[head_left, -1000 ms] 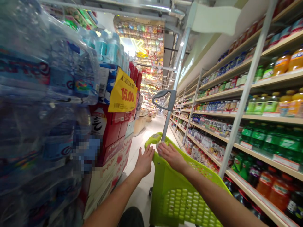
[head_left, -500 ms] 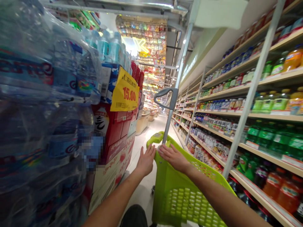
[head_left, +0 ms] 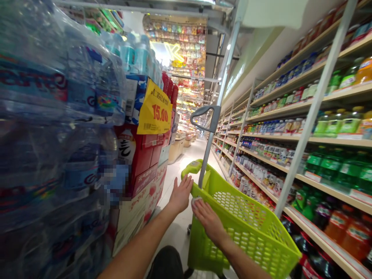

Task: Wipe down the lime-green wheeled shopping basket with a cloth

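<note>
A lime-green plastic shopping basket [head_left: 250, 228] on wheels stands in the aisle in front of me, with its grey pull handle [head_left: 205, 116] raised on a pole. My left hand [head_left: 180, 193] is open, fingers stretched, and rests against the basket's left rim near the green corner grip [head_left: 190, 167]. My right hand [head_left: 205, 219] lies flat on the near rim with its fingers together. A small pale patch shows under its fingertips; I cannot make out what it is. The basket looks empty inside.
Shrink-wrapped packs of water bottles [head_left: 58, 135] and red cartons [head_left: 142, 155] with a yellow 15.00 price sign [head_left: 154, 112] are stacked close on my left. Drink shelves [head_left: 319, 131] with a white upright [head_left: 314, 112] line the right. The pale floor [head_left: 192, 151] of the aisle runs ahead.
My right hand has slid back along the rim from beside the handle pole toward me. The basket has swung so more of its inside shows. My left hand has stayed on the rim.
</note>
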Available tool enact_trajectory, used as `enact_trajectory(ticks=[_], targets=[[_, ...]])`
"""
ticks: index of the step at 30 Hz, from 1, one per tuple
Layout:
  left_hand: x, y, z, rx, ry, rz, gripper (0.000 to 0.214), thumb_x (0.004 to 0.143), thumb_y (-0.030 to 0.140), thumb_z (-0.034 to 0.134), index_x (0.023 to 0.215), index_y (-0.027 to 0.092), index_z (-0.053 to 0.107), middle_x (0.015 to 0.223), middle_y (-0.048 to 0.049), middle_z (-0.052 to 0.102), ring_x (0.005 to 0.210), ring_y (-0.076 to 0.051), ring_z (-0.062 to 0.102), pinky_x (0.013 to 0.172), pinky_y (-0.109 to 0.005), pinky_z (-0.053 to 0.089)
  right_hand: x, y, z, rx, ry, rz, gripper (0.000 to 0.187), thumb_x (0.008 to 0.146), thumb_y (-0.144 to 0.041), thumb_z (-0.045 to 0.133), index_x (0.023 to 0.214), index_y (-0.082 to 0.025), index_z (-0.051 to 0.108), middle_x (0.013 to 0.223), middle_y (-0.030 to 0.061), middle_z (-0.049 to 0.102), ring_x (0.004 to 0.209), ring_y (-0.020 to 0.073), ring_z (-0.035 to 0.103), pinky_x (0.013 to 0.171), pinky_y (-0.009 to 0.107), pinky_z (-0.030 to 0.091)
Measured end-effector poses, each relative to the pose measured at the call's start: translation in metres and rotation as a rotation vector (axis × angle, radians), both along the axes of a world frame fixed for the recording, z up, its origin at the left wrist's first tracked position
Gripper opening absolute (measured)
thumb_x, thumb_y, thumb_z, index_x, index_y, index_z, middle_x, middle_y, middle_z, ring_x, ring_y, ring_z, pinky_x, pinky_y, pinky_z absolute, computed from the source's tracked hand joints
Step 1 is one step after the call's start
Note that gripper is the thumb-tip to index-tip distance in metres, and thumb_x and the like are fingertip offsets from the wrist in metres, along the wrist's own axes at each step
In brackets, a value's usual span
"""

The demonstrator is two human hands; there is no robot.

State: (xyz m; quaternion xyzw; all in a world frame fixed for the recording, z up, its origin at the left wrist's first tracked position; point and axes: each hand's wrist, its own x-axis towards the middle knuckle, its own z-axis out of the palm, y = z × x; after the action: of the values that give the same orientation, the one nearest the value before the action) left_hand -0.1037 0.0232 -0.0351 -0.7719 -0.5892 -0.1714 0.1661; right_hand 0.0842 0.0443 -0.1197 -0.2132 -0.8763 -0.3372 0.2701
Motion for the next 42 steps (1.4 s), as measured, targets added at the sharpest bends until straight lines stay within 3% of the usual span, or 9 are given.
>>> enact_trajectory(ticks=[3,9,16,22,24,29,31,36,42], targets=[[0.002,0.001,-0.001,0.007,-0.003,0.006,0.073,0.067,0.010,0.037,0.137,0.014,0.018,0.147,-0.0067,0.016,0.135,-0.023,0.005,0.106,-0.056,0.005,0.001,-0.009,-0.019,-0.045,-0.023,0.003,0.047,0.083,-0.004,0.034,0.123,-0.024,0.049,0.123,0.0036,0.055,0.118,0.0177,0.044,0.095,0.036,0.040],[0.009,0.004,-0.005,0.055,-0.038,0.053,0.069,0.068,0.009,0.037,0.136,0.014,0.024,0.146,-0.0071,0.019,0.135,-0.023,0.006,0.107,-0.053,0.004,0.000,-0.011,0.030,0.001,0.190,-0.145,0.048,0.084,-0.004,0.033,0.127,-0.021,0.044,0.132,0.0073,0.045,0.127,0.0234,0.031,0.099,0.048,0.032],[0.007,0.003,-0.013,0.076,0.007,0.038,0.071,0.067,0.008,0.036,0.137,0.012,0.022,0.146,-0.0072,0.019,0.135,-0.022,0.006,0.107,-0.053,0.004,0.016,-0.024,-0.036,-0.021,0.022,-0.126,0.039,0.083,-0.006,0.039,0.114,-0.021,0.056,0.120,0.0023,0.057,0.112,0.0207,0.050,0.092,0.037,0.040],[0.026,-0.005,-0.026,0.163,0.044,-0.083,0.065,0.071,0.012,0.036,0.135,0.012,0.025,0.145,-0.0085,0.021,0.134,-0.021,0.013,0.108,-0.050,0.007,0.022,-0.019,0.003,-0.001,0.257,-0.270,0.045,0.085,-0.006,0.034,0.126,-0.022,0.045,0.132,0.0055,0.045,0.126,0.0227,0.033,0.099,0.046,0.028],[0.038,-0.007,-0.030,0.179,0.060,-0.137,0.062,0.073,0.015,0.037,0.134,0.012,0.029,0.144,-0.0095,0.024,0.134,-0.022,0.016,0.107,-0.051,0.010,0.031,-0.016,-0.006,0.002,0.254,-0.295,0.043,0.085,-0.008,0.036,0.124,-0.021,0.047,0.132,0.0059,0.046,0.126,0.0230,0.033,0.101,0.045,0.026],[0.061,-0.008,-0.038,0.149,0.163,-0.233,0.060,0.076,0.019,0.037,0.134,0.011,0.028,0.144,-0.0113,0.024,0.134,-0.024,0.015,0.106,-0.053,0.011,0.064,-0.025,-0.071,0.004,0.099,-0.279,0.038,0.085,-0.009,0.039,0.117,-0.023,0.054,0.119,0.0050,0.058,0.114,0.0190,0.047,0.101,0.039,0.027],[0.066,-0.007,-0.041,0.124,0.186,-0.256,0.058,0.078,0.019,0.035,0.134,0.011,0.027,0.144,-0.0111,0.022,0.134,-0.023,0.014,0.106,-0.053,0.011,0.072,-0.029,-0.068,-0.004,0.128,-0.312,0.042,0.084,-0.007,0.037,0.120,-0.024,0.051,0.122,0.0047,0.056,0.117,0.0185,0.045,0.100,0.039,0.027],[0.086,-0.009,-0.043,0.087,0.204,-0.256,0.055,0.081,0.019,0.032,0.135,0.014,0.026,0.145,-0.0087,0.021,0.134,-0.022,0.012,0.106,-0.053,0.012,0.078,-0.025,-0.014,0.008,0.303,-0.386,0.047,0.083,-0.004,0.033,0.124,-0.021,0.047,0.132,0.0064,0.046,0.126,0.0210,0.032,0.100,0.044,0.024],[0.111,-0.017,-0.049,0.025,0.247,-0.335,0.055,0.082,0.021,0.031,0.136,0.014,0.024,0.145,-0.0090,0.020,0.135,-0.021,0.011,0.107,-0.052,0.012,0.094,-0.034,-0.061,-0.060,0.173,-0.414,0.047,0.079,-0.001,0.036,0.117,-0.023,0.054,0.124,0.0038,0.054,0.117,0.0199,0.045,0.098,0.040,0.028]])
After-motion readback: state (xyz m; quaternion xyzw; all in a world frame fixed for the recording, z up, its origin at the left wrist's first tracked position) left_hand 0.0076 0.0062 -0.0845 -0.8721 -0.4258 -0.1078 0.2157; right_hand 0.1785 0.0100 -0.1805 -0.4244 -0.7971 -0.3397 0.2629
